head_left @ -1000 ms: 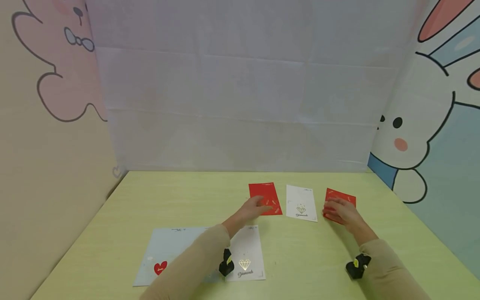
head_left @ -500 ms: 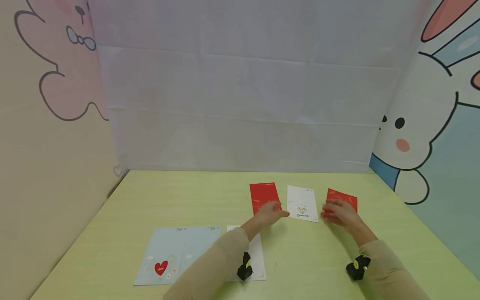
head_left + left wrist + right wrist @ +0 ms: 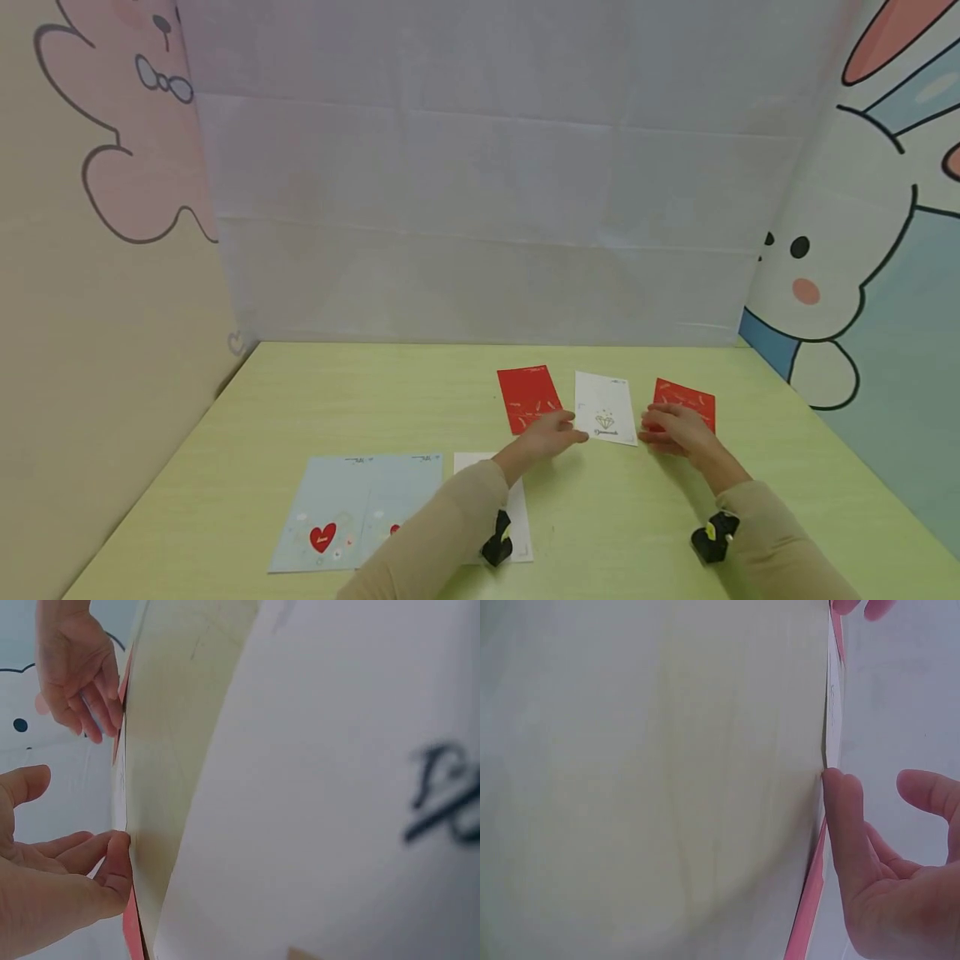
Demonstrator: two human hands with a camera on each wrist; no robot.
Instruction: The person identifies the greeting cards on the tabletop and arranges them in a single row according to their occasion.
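In the head view, a row of cards lies at the back: a red card, a white card with a gold diamond and lettering, and another red card. My left hand is by the left red card's near corner, its fingertips close to the white card's lower left corner, thumb spread away. Over the near left part of the other red card, my right hand has its fingers extended and loosely bent. The right wrist view shows that hand with its fingertips at the table surface near the white card's edge.
A pale blue folded card with red hearts lies at the front left. Beside it, my left sleeve partly covers a second white card. White sheeting stands behind the table, and printed cartoon panels flank it.
My left hand has moved right, from over the left red card to the white card's lower left corner. The left red card has turned slightly. My right hand has shifted slightly left.
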